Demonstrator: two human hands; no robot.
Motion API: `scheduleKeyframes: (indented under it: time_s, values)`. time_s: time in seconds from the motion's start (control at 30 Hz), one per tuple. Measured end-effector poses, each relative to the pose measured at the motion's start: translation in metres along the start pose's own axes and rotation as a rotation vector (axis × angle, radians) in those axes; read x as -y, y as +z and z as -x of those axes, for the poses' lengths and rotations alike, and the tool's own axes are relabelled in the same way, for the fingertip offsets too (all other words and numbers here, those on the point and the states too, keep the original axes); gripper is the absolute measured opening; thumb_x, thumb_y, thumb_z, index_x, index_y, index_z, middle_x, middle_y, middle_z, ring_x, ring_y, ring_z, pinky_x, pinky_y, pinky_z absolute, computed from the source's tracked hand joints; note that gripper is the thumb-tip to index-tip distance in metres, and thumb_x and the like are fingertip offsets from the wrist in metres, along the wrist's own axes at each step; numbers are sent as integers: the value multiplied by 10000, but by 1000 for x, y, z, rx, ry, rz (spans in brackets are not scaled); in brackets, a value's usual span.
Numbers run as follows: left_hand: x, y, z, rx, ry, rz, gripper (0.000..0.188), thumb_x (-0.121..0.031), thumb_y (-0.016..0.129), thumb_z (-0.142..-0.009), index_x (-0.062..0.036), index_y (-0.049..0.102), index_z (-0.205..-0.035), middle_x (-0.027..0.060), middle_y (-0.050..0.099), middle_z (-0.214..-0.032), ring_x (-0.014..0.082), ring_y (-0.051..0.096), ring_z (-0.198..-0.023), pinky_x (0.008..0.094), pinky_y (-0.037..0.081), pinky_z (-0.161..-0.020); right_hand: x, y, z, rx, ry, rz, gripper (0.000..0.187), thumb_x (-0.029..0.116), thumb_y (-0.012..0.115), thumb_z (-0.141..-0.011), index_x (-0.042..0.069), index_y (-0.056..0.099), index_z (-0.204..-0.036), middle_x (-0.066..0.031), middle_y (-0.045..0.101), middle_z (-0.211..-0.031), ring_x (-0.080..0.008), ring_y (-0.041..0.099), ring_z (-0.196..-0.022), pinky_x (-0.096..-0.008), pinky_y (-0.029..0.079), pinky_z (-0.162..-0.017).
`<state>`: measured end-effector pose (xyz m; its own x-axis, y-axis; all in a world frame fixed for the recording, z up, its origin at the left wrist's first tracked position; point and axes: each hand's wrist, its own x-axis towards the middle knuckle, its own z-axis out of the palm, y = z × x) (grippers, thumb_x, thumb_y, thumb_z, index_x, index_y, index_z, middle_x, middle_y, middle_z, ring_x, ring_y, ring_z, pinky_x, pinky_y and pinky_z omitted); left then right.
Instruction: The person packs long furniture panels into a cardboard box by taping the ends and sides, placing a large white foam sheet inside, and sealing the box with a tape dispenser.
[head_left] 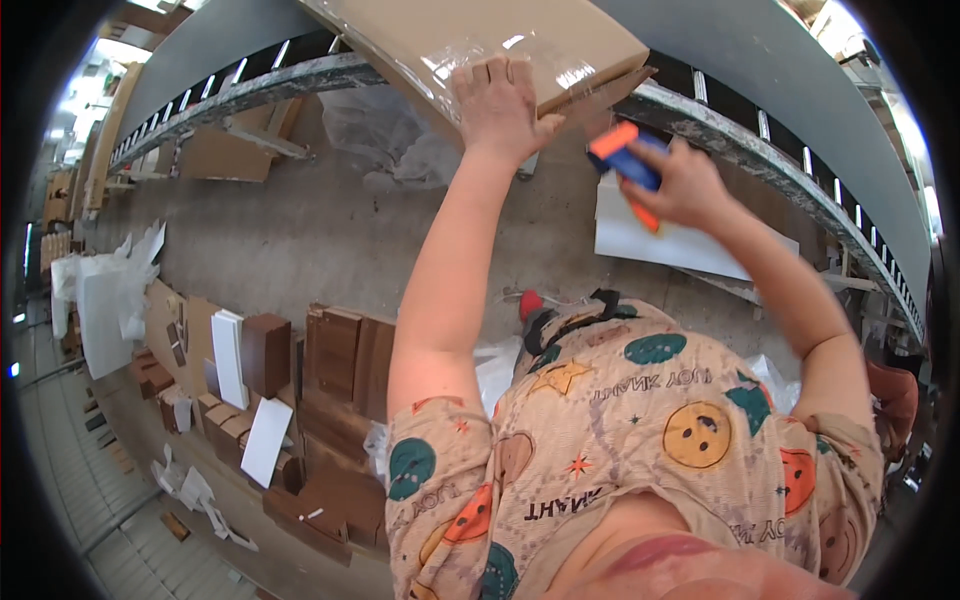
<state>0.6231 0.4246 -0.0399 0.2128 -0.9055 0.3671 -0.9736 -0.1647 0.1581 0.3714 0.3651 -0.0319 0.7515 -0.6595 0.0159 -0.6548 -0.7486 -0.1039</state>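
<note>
A large cardboard box (pixel 560 30) lies across the roller conveyor (pixel 760 150), its top shiny with clear tape. My left hand (pixel 497 105) grips the near edge of the box, with bent fingers on the top and the thumb out to the right. Just right of it, my right hand (pixel 685 180) is closed around a blue and orange tape dispenser (pixel 630 165). The dispenser's head is beside the near right side of the box, where a strip of translucent tape seems to stretch; blur hides whether it sticks to the cardboard.
White panels (pixel 640 235) lean below the conveyor on the right. Crumpled clear plastic (pixel 385 140) lies under the conveyor at left. Stacked brown panels (pixel 345 350) and white boards (pixel 230 355) stand on the lower left. Wrapped sheets (pixel 105 300) are at the far left.
</note>
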Motion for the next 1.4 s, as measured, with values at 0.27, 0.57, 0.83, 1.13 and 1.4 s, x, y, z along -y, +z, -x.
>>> scheduleKeyframes:
  time_s: [0.27,0.57,0.83,1.13,1.4]
  values:
    - [13,5,-39,347,231,-93,1098,-468,717,-632,-73,175,-1501,182,171,-1558,307,111,-1460,532,109,-1158,21,7,-125,550,207,-312,401,438,677,-710,162,735,-995,-138,710,-872,-273,677,-814,-378,534,-752]
    - [9,-7,-82,520,186,-199,1314,-627,749,-545,5,98,-1495,224,111,-1558,326,72,-1461,449,64,-1179,5,15,-138,605,-57,-375,584,503,727,-623,32,726,-969,-180,695,-990,-310,656,-942,-396,514,-822]
    - [-43,41,-132,-28,351,2,731,-623,715,-644,-8,592,-1020,153,589,-1133,341,521,-1090,466,378,-931,-191,39,-94,405,436,-1742,391,295,702,-760,31,677,-1047,-100,688,-989,-152,665,-872,-314,539,-844]
    - [-36,54,-147,-53,374,129,445,-400,787,-629,-103,578,-886,67,564,-1040,296,497,-988,426,378,-849,-166,6,-249,650,384,-1940,361,376,539,-881,52,641,-1002,-67,682,-952,-170,657,-854,-317,538,-812]
    - [-19,43,-146,19,462,188,370,-320,749,-683,-87,584,-918,79,558,-1055,306,495,-998,429,367,-872,-156,33,-132,277,109,-1444,374,402,643,-845,33,637,-788,29,575,-776,-62,522,-750,-250,438,-653]
